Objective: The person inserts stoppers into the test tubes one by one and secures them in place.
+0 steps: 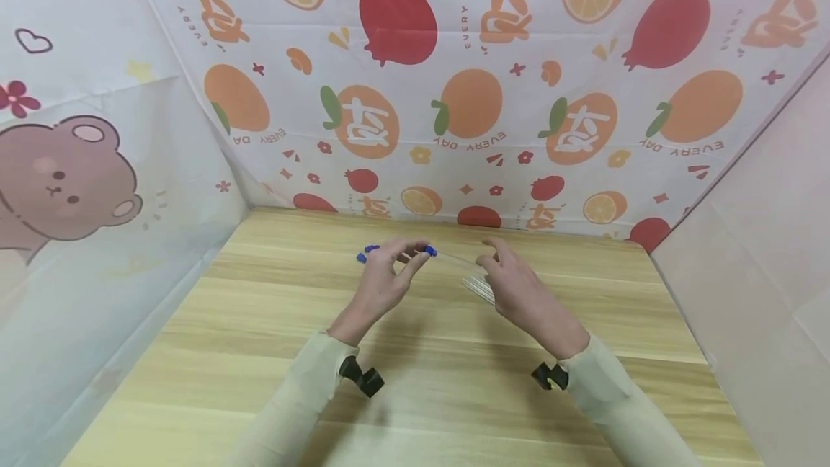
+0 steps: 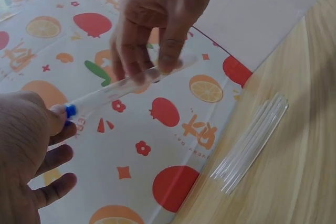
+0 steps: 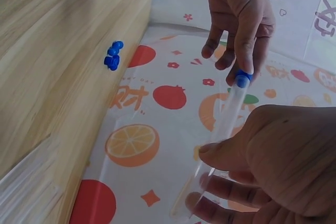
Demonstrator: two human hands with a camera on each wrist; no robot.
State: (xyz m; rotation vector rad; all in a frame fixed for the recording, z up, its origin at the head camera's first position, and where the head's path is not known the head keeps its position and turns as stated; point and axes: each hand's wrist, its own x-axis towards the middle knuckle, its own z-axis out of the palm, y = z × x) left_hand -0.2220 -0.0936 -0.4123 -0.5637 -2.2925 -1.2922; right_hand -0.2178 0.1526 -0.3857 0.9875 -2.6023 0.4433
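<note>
A clear test tube is held in the air between both hands, a blue stopper at its left end. My left hand pinches that stopper between thumb and fingertips, the other fingers spread. Around the tube's body, toward its far end, my right hand grips with thumb and fingers. In the left wrist view the tube runs from the blue stopper up to the right hand.
Several clear tubes lie side by side on the wooden table, below the right hand. Several loose blue stoppers sit in a small cluster beyond the left hand. Printed cloth walls stand at the back and sides.
</note>
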